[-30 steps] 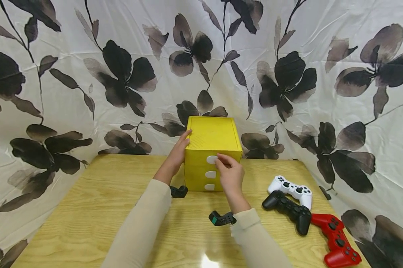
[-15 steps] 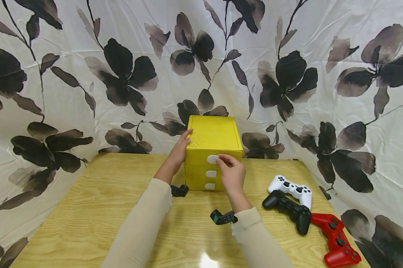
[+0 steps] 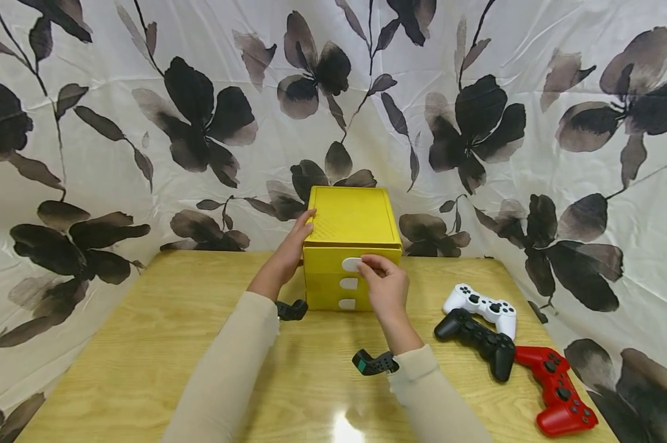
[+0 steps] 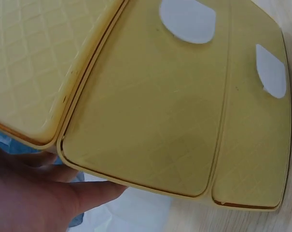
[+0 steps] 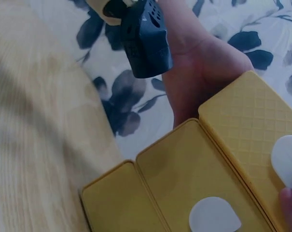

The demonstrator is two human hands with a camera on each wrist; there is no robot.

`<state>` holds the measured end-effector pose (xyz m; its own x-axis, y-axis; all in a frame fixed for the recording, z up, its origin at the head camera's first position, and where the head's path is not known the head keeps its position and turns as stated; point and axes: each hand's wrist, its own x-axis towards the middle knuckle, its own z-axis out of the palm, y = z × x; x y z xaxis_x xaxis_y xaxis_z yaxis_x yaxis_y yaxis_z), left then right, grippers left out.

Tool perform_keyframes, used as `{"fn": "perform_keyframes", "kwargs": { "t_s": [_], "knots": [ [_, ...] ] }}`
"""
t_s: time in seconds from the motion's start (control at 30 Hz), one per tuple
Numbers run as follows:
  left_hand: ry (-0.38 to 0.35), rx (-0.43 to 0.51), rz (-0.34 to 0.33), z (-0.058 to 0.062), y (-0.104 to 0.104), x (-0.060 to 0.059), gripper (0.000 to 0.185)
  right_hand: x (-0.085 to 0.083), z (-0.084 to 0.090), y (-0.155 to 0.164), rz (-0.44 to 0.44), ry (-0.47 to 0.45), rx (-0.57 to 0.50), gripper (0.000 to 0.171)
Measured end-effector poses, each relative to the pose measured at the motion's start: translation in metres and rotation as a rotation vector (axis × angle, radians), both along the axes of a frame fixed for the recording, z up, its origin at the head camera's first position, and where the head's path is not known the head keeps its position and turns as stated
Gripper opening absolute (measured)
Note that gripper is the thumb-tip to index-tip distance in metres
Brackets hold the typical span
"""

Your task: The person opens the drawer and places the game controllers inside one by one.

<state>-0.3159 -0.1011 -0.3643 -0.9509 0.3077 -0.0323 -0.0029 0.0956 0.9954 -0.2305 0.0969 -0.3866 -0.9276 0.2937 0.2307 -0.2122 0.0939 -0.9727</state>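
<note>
A yellow drawer box (image 3: 351, 215) stands at the back of the wooden table, with three drawers, each bearing a white tab handle. My right hand (image 3: 387, 289) pinches the top handle (image 3: 351, 264) between thumb and fingers. The top drawer (image 5: 254, 116) sticks out slightly past the drawers below, and a thin dark gap shows under the lid edge. My left hand (image 3: 282, 257) rests against the box's left side; in the left wrist view its fingers (image 4: 100, 193) reach along that side. Only a fingertip (image 5: 289, 205) of the right hand shows in the right wrist view.
At the right of the table (image 3: 162, 369) lie three game controllers: white (image 3: 480, 307), black (image 3: 475, 341) and red (image 3: 557, 391). The white one touches or nearly touches the black one. A floral cloth (image 3: 211, 37) hangs behind and around the table.
The top drawer has come slightly forward, opening a thin gap below the lid edge. My right hand has moved a little toward me with the handle; my left hand keeps its place on the box.
</note>
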Motion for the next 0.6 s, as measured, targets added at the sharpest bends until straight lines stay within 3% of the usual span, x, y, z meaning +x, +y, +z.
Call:
{"fn": "perform_keyframes", "kwargs": {
  "t_s": [0.2,0.6],
  "knots": [
    [0.022,0.001,-0.011,0.002,0.004,0.003,0.05,0.005,0.0,0.006,0.016,0.002,0.009,0.016],
    [0.034,-0.026,-0.011,-0.003,-0.001,-0.003,0.05,0.017,-0.002,0.006,0.042,0.034,0.018,0.014]
  ]
}}
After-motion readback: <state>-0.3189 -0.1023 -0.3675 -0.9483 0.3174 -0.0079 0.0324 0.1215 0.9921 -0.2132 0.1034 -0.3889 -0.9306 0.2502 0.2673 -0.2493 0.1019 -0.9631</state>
